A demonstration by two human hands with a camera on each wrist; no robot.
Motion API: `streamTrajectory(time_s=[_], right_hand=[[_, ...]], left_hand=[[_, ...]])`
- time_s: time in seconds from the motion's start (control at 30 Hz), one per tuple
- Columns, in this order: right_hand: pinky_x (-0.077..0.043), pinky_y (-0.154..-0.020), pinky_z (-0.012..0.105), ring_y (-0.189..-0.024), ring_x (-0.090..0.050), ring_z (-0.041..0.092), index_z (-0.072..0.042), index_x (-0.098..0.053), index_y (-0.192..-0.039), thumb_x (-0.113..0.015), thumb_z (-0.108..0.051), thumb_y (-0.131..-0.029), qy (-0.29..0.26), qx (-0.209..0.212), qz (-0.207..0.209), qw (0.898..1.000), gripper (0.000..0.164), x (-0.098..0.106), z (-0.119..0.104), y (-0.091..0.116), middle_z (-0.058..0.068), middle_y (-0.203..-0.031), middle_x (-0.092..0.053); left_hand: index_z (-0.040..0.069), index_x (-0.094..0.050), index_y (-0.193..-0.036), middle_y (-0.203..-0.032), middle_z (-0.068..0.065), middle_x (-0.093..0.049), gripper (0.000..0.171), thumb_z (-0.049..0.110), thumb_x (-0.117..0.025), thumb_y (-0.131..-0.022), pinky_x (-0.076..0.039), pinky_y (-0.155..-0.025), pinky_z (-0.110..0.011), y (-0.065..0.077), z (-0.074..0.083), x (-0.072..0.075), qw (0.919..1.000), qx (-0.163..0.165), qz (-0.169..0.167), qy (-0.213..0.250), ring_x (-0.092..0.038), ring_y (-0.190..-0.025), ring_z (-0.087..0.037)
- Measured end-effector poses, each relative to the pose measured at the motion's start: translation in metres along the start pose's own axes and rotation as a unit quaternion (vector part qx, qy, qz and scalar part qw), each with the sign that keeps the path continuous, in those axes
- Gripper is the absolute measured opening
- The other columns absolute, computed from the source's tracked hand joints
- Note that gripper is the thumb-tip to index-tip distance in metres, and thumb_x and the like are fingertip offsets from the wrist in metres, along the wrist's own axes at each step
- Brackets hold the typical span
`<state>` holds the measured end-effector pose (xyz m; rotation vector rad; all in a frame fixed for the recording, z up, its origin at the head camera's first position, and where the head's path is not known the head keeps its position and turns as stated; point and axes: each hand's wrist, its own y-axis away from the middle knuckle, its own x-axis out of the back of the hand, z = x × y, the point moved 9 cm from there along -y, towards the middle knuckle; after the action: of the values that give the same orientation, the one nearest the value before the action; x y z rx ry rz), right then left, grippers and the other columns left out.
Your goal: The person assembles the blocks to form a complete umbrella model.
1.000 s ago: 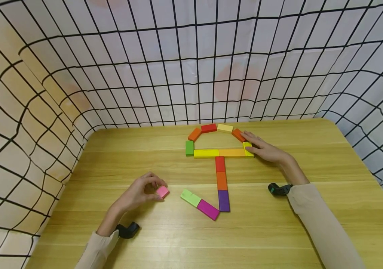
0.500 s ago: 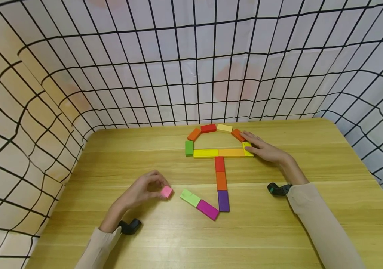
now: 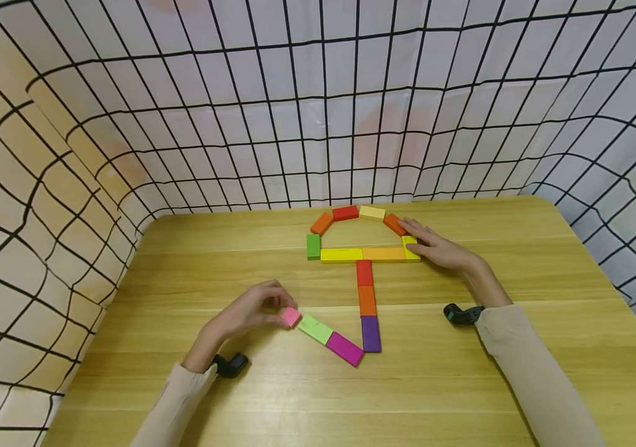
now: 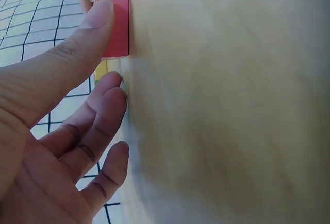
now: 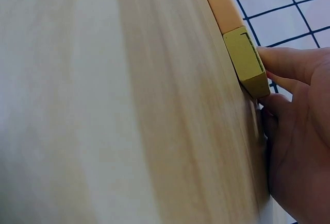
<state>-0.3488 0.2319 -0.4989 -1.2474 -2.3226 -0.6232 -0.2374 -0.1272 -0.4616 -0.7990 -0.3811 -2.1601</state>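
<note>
My left hand (image 3: 256, 307) pinches a pink block (image 3: 290, 317) between thumb and fingers, down at the table. The block's right end is at the upper end of a light green block (image 3: 315, 329), which adjoins a magenta block (image 3: 345, 349). In the left wrist view the thumb lies along the pink block (image 4: 121, 31). My right hand (image 3: 441, 248) rests with fairly straight fingers at a yellow block (image 3: 410, 247) and a dark orange block (image 3: 394, 224). In the right wrist view the thumb touches the yellow block's end (image 5: 245, 56).
A red block (image 3: 364, 273), an orange block (image 3: 367, 300) and a purple block (image 3: 371, 334) form a stem. Above it lie a long yellow block (image 3: 341, 256) and a light orange block (image 3: 384, 254), under an arch including a green block (image 3: 313, 246). A grid-patterned cloth (image 3: 295, 124) stands behind the table (image 3: 441, 397).
My left hand has slid the pink block to the right, up to the light green block. The right hand stays where it was.
</note>
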Motion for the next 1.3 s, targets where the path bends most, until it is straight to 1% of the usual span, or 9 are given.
streamTrajectory(time_s=[0.13, 0.33, 0.43, 0.63, 0.87, 1.13, 1.3], right_hand=[[0.011, -0.122, 0.073, -0.158, 0.020, 0.045, -0.022, -0.014, -0.168, -0.045, -0.029, -0.112, -0.004, 0.001, 0.000, 1.000, 0.064, 0.000, 0.001, 0.000, 0.015, -0.175, 0.009], [0.011, -0.121, 0.074, -0.158, 0.020, 0.045, -0.022, -0.014, -0.168, -0.045, -0.029, -0.112, -0.008, 0.000, 0.001, 1.000, 0.064, 0.000, 0.001, 0.001, 0.014, -0.175, 0.009], [0.011, -0.121, 0.073, -0.158, 0.020, 0.045, -0.023, -0.015, -0.168, -0.045, -0.029, -0.112, -0.010, -0.003, 0.001, 1.000, 0.064, 0.000, 0.001, 0.001, 0.014, -0.175, 0.009], [0.011, -0.122, 0.073, -0.158, 0.019, 0.045, -0.022, -0.015, -0.168, -0.046, -0.029, -0.112, -0.006, -0.002, 0.002, 1.000, 0.064, -0.001, 0.000, 0.001, 0.014, -0.175, 0.009], [0.010, -0.122, 0.073, -0.158, 0.019, 0.045, -0.023, -0.015, -0.168, -0.047, -0.029, -0.111, -0.004, -0.001, 0.003, 1.000, 0.065, -0.001, 0.000, 0.000, 0.014, -0.175, 0.008], [0.010, -0.122, 0.073, -0.158, 0.019, 0.045, -0.022, -0.015, -0.168, -0.046, -0.029, -0.112, -0.002, -0.001, 0.003, 1.000, 0.064, 0.000, 0.000, 0.000, 0.014, -0.175, 0.008], [0.011, -0.121, 0.074, -0.158, 0.020, 0.045, -0.021, -0.014, -0.168, -0.045, -0.029, -0.112, -0.002, -0.001, 0.002, 1.000, 0.065, 0.000, 0.000, 0.000, 0.014, -0.175, 0.009]], left_hand=[[0.008, -0.075, -0.113, -0.105, -0.006, -0.067, 0.032, 0.014, -0.086, -0.083, -0.056, -0.085, -0.030, -0.003, 0.000, -0.002, 0.9999, 0.008, -0.008, 0.006, -0.059, -0.095, -0.021], [0.010, -0.076, -0.113, -0.109, -0.005, -0.067, 0.030, 0.013, -0.085, -0.085, -0.057, -0.091, -0.033, -0.006, 0.004, -0.005, 0.9998, 0.002, -0.022, -0.002, -0.061, -0.099, -0.020], [0.011, -0.077, -0.112, -0.108, -0.005, -0.067, 0.029, 0.013, -0.085, -0.085, -0.057, -0.089, -0.032, -0.007, 0.006, -0.007, 0.9996, -0.003, -0.026, -0.004, -0.061, -0.098, -0.020], [0.008, -0.076, -0.109, -0.106, -0.006, -0.065, 0.028, 0.013, -0.086, -0.084, -0.059, -0.085, -0.030, -0.007, 0.008, -0.012, 0.9995, -0.004, -0.031, 0.006, -0.062, -0.095, -0.019], [0.009, -0.076, -0.109, -0.105, -0.004, -0.064, 0.026, 0.013, -0.085, -0.085, -0.057, -0.084, -0.028, -0.006, 0.009, -0.014, 0.9995, -0.005, -0.030, -0.009, -0.060, -0.093, -0.017], [0.008, -0.076, -0.109, -0.107, -0.005, -0.064, 0.026, 0.011, -0.084, -0.085, -0.058, -0.083, -0.029, -0.006, 0.013, -0.015, 0.9995, -0.014, -0.028, -0.008, -0.060, -0.093, -0.016], [0.008, -0.076, -0.110, -0.107, -0.005, -0.063, 0.027, 0.011, -0.084, -0.085, -0.057, -0.084, -0.029, -0.006, 0.013, -0.016, 0.9995, -0.010, -0.028, -0.007, -0.060, -0.094, -0.018]])
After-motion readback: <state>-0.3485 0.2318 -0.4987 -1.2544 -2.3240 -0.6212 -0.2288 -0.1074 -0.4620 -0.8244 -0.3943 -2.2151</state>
